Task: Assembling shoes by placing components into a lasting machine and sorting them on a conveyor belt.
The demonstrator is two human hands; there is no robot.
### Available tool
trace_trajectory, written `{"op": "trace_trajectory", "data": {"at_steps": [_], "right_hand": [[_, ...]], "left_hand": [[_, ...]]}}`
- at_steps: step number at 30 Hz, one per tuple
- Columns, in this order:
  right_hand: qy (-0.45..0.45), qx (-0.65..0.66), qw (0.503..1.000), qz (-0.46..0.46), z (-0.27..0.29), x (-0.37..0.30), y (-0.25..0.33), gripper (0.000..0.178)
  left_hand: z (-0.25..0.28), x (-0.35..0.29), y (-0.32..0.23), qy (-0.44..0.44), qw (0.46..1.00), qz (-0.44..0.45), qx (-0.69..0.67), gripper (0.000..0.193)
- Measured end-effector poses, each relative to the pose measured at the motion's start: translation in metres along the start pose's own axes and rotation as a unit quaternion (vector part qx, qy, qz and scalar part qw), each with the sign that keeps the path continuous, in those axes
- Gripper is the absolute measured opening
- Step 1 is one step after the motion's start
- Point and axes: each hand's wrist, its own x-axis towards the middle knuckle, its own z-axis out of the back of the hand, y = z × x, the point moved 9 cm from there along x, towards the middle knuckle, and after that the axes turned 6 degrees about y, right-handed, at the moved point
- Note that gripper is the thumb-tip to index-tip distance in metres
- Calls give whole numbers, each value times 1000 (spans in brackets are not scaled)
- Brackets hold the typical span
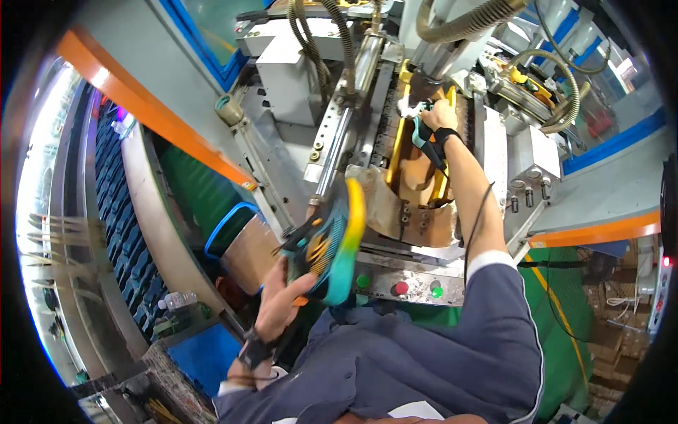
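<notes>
My left hand (281,300) is closed around a sneaker (337,247) with black-and-teal upper, orange laces and a sole going from teal to yellow. The shoe is tilted, toe end up, and slightly blurred by motion, in front of the machine. Farther off, my right hand (439,115) reaches into the machine's brown cavity (415,173) between yellow edges. Its fingers are curled at a teal and black object (422,138), whose kind I cannot make out. A whitish piece (407,107) shows just left of these fingers.
Green and red push buttons (401,287) line the machine's front panel. Metal rods (342,145) and ribbed hoses (466,25) surround the cavity. At left run a dark textured conveyor belt (116,191) and an orange frame bar (152,113); a plastic bottle (176,301) lies beside the belt.
</notes>
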Motion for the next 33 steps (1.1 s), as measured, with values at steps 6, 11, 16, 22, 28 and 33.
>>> {"op": "trace_trajectory", "data": {"at_steps": [6, 11, 16, 22, 28, 33], "right_hand": [[-55, 28, 996, -67, -21, -28, 1, 46], [-149, 138, 900, 386, 53, -212, 86, 48], [111, 234, 837, 483, -32, -402, 92, 17], [176, 128, 813, 539, -212, -412, 33, 11], [184, 136, 820, 524, -203, -411, 49, 15], [121, 226, 746, 615, -105, -455, 207, 9]], "left_hand": [[64, -119, 20, -232, 964, -92, -94, 39], [85, -185, 78, -375, 901, -133, -172, 32], [72, -211, 120, -405, 904, -134, -24, 27], [33, -247, 123, -416, 890, -114, -151, 21], [50, -341, 184, -538, 791, -138, -257, 29], [75, -435, 258, -649, 640, -169, -375, 29]]}}
